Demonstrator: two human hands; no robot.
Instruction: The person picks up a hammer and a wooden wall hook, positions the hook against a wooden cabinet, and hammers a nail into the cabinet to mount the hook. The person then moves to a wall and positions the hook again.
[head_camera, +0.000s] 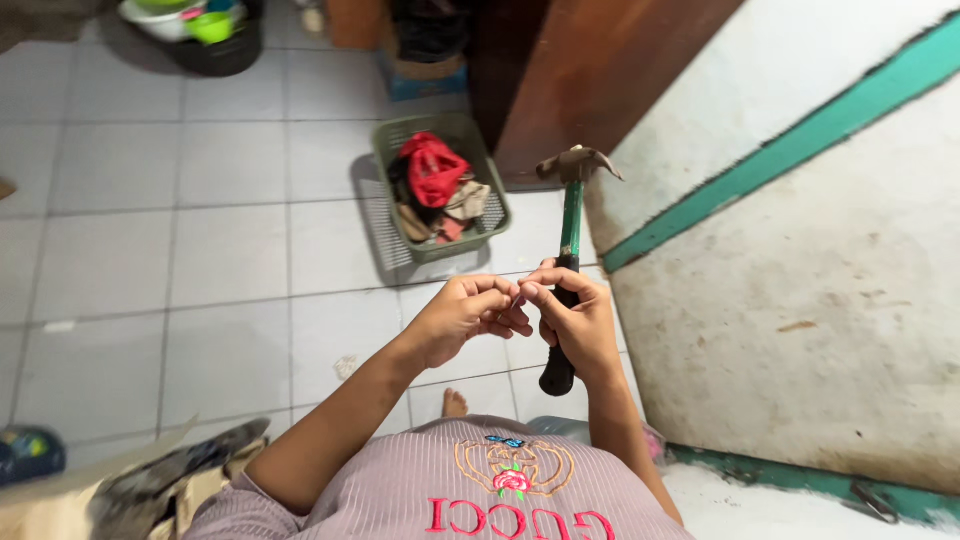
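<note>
**Hammer upright in the right hand, fingertips meeting**

The claw hammer (567, 262), green-shafted with a black grip, stands head-up in the right hand (578, 322), whose fingers wrap its handle. The left hand (462, 315) pinches fingertips against the right's; something small may sit between them, too tiny to tell. Beyond, a green basket (441, 190) of clothes rests on the tiled floor (200, 260).

Home interior: tiled floor (200, 250), laundry basket (441, 190) (clothes inside), wooden door (600, 70).

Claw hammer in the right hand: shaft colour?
Green shaft, black grip, on the steel-headed claw hammer; head view.
</note>
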